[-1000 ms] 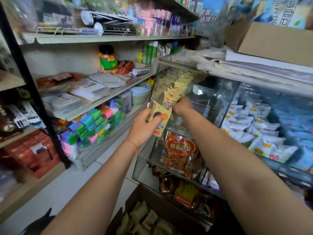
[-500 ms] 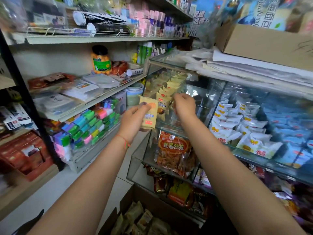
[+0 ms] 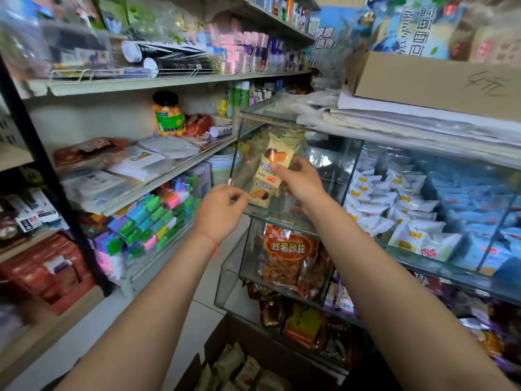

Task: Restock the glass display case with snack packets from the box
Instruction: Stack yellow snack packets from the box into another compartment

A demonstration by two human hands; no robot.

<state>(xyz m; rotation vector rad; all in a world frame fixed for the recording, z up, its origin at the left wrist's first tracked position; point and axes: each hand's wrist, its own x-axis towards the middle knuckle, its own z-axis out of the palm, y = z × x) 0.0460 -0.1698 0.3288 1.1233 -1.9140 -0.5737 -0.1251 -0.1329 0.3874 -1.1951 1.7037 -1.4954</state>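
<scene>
You can read "红薯沙拉" in yellow on the big orange snack bag (image 3: 290,255) inside the glass case (image 3: 282,218), and a scribbled black mark you can't quite make out on the brown cardboard box (image 3: 434,80) on top.

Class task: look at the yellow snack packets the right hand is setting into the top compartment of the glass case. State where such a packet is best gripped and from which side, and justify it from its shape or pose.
Pinch the yellow snack packet across its flat faces near the lower middle, as the right hand does. Come from the open front of the glass display case, since glass closes the left side. The packet is thin and stands tilted, so a thumb-and-finger pinch probably steadies it best.
</scene>
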